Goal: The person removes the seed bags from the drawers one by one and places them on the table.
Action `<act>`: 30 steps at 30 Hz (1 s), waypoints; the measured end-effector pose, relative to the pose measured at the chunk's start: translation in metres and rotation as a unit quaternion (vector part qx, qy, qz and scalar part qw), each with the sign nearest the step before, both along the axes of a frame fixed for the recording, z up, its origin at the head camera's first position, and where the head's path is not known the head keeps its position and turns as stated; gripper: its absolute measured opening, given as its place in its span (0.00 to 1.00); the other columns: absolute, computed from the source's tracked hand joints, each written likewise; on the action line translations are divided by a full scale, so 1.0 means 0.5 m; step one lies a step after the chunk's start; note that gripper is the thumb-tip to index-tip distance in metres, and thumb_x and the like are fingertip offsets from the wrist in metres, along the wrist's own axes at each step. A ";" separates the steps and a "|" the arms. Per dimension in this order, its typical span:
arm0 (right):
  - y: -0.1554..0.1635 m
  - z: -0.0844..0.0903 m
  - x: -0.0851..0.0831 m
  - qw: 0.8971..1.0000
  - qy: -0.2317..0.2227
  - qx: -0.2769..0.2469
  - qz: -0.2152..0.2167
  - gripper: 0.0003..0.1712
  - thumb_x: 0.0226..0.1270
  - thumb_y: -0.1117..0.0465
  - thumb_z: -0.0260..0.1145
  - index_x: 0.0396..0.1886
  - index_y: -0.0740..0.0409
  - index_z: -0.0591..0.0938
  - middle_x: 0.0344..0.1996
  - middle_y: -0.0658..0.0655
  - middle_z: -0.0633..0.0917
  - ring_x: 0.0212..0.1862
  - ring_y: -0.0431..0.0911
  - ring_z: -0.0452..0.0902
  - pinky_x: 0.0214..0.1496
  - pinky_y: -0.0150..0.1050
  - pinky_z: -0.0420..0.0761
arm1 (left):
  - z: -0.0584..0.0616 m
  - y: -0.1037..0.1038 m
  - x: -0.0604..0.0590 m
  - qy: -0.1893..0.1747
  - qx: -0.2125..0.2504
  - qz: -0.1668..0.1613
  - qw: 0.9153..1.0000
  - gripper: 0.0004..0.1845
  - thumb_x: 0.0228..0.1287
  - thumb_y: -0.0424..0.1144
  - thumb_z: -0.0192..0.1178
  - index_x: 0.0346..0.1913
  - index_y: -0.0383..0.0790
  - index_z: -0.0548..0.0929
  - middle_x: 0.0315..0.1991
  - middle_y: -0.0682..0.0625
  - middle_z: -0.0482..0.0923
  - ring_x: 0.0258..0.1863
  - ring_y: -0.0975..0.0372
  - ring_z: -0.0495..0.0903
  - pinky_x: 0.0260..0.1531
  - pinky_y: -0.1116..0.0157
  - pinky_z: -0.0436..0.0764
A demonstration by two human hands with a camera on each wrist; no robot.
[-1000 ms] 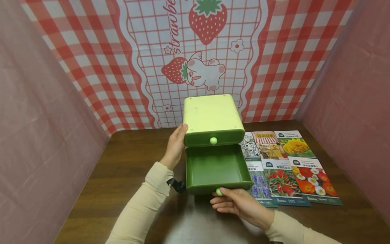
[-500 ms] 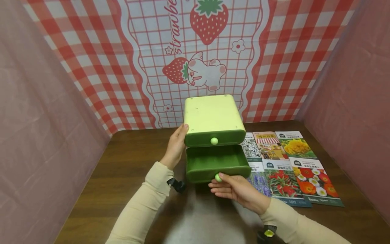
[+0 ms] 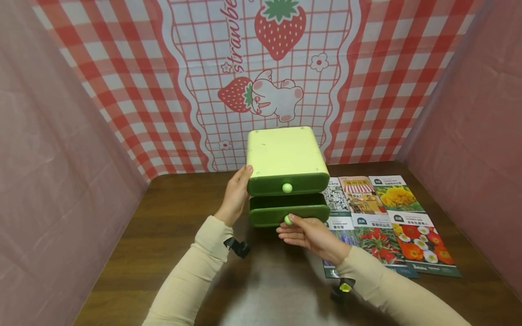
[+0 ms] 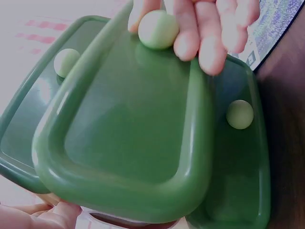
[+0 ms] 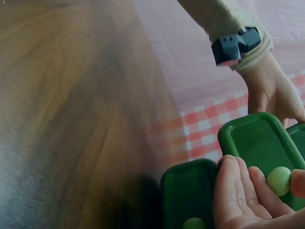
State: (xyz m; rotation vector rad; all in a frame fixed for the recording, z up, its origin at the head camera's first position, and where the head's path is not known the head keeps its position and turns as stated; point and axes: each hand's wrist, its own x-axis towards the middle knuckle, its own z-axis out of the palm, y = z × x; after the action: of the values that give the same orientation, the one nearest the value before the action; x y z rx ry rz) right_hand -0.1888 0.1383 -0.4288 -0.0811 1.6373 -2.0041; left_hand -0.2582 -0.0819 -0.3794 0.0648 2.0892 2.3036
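A small drawer cabinet (image 3: 285,151) with a pale yellow-green body and dark green drawer fronts stands at the back of the table. Its middle drawer (image 3: 263,218) is pulled partly out, showing a dark gap behind its front. My right hand (image 3: 316,233) pinches that drawer's round light-green knob (image 4: 158,29) between thumb and fingers, the other fingers extended below it. Against the cabinet's left side lies my left hand (image 3: 235,192), thumb at the upper front corner. The top drawer (image 3: 269,184) is in; in the left wrist view the bottom drawer (image 4: 233,167) shows beneath the middle one.
Several flower seed packets (image 3: 377,235) lie in two rows to the right of the cabinet, close by my right hand. A red-and-white checked cloth (image 3: 122,90) with strawberries hangs behind the wooden table (image 3: 134,253). Pink curtains (image 3: 481,113) flank both sides.
The middle drawer has slid inward from far out to partly out, my right hand moving away from me with its knob. My left hand has stayed at the cabinet's side.
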 end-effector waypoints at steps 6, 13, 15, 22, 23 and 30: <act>-0.005 -0.002 -0.027 1.000 0.003 -0.004 -0.018 0.34 0.74 0.45 0.58 0.57 0.74 0.75 0.45 0.58 0.88 0.47 0.45 0.86 0.55 0.39 0.84 | 0.000 -0.001 0.000 -0.005 -0.002 0.002 1.000 0.37 0.73 0.60 0.49 0.77 0.44 0.58 0.77 0.50 0.57 0.73 0.57 0.61 0.71 0.53 0.67; -0.010 -0.006 -0.057 0.999 0.003 -0.004 -0.040 0.35 0.75 0.46 0.57 0.60 0.76 0.72 0.47 0.60 0.87 0.47 0.44 0.86 0.55 0.38 0.83 | 0.003 0.002 0.000 -0.008 -0.008 0.017 1.000 0.37 0.72 0.59 0.50 0.76 0.43 0.59 0.76 0.49 0.58 0.74 0.57 0.60 0.71 0.53 0.66; -0.011 -0.007 -0.064 0.999 0.003 -0.005 -0.044 0.35 0.75 0.46 0.56 0.61 0.76 0.72 0.47 0.60 0.87 0.47 0.45 0.86 0.55 0.38 0.83 | 0.003 0.003 0.001 -0.010 -0.009 0.018 1.000 0.37 0.72 0.59 0.50 0.76 0.44 0.60 0.76 0.50 0.58 0.74 0.57 0.59 0.72 0.52 0.64; -0.012 -0.008 -0.077 0.999 0.003 0.001 -0.045 0.35 0.75 0.46 0.56 0.62 0.77 0.71 0.47 0.60 0.87 0.46 0.44 0.86 0.55 0.38 0.84 | 0.006 0.003 -0.002 -0.013 -0.006 0.018 1.000 0.37 0.71 0.60 0.51 0.76 0.44 0.60 0.76 0.50 0.58 0.75 0.57 0.58 0.72 0.53 0.64; -0.012 -0.007 -0.078 0.999 0.002 0.000 -0.045 0.35 0.75 0.46 0.56 0.61 0.77 0.71 0.47 0.61 0.87 0.46 0.44 0.86 0.54 0.38 0.84 | 0.007 0.003 -0.002 -0.013 -0.005 0.017 1.000 0.37 0.71 0.60 0.51 0.75 0.44 0.60 0.76 0.50 0.58 0.75 0.57 0.58 0.72 0.53 0.64; -0.013 -0.009 -0.086 0.999 0.005 0.000 -0.039 0.35 0.75 0.46 0.57 0.61 0.77 0.72 0.46 0.60 0.88 0.44 0.43 0.87 0.53 0.37 0.84 | 0.012 0.000 -0.002 -0.017 -0.010 0.013 1.000 0.37 0.71 0.61 0.50 0.76 0.45 0.60 0.76 0.52 0.57 0.75 0.58 0.56 0.73 0.54 0.62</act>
State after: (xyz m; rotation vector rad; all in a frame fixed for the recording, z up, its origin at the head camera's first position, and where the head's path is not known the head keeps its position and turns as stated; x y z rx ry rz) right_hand -0.2319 0.1319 -0.4331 -0.0279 1.6718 -2.0640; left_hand -0.2592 -0.0821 -0.3735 -0.0016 2.1093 2.2795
